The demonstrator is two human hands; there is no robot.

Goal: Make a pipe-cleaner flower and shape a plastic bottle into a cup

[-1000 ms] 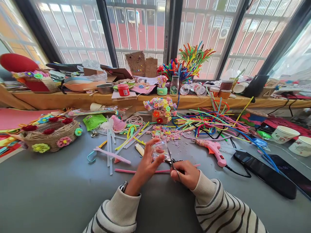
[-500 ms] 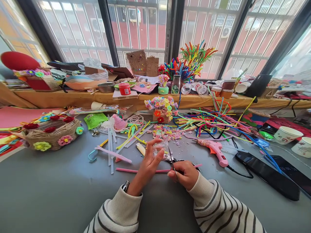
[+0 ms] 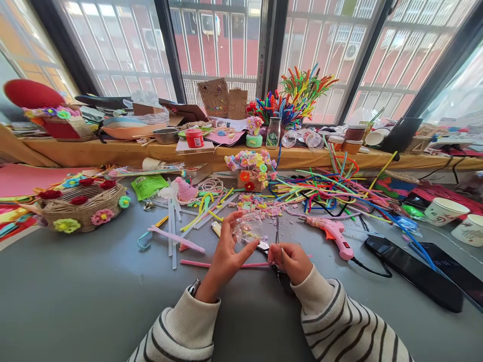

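Note:
My left hand [image 3: 228, 246] curls around a small clear plastic container [image 3: 247, 229], thumb on its near side and fingers behind. Small pale and coloured bits show through the clear wall. Pinched in my right hand [image 3: 292, 261] is a thin metal tool that looks like tweezers [image 3: 277, 231], its point upward, just right of the container and apart from it. Black-handled scissors [image 3: 283, 280] lie under and beside my right hand, partly hidden. A pink pipe cleaner [image 3: 196, 263] passes behind both hands on the table.
Beyond my hands lie colourful scraps [image 3: 260, 203] and a flower-covered basket [image 3: 251, 178]. To the right are a pink glue gun [image 3: 335, 236], a phone [image 3: 413, 271] and tangled pipe cleaners [image 3: 320, 191]. Clear sticks [image 3: 173, 236] and a woven basket [image 3: 83, 213] sit left.
The tweezers have moved slightly right, away from the container, and turned more upright. My left thumb has swung lower and farther from the fingers, showing more of the container.

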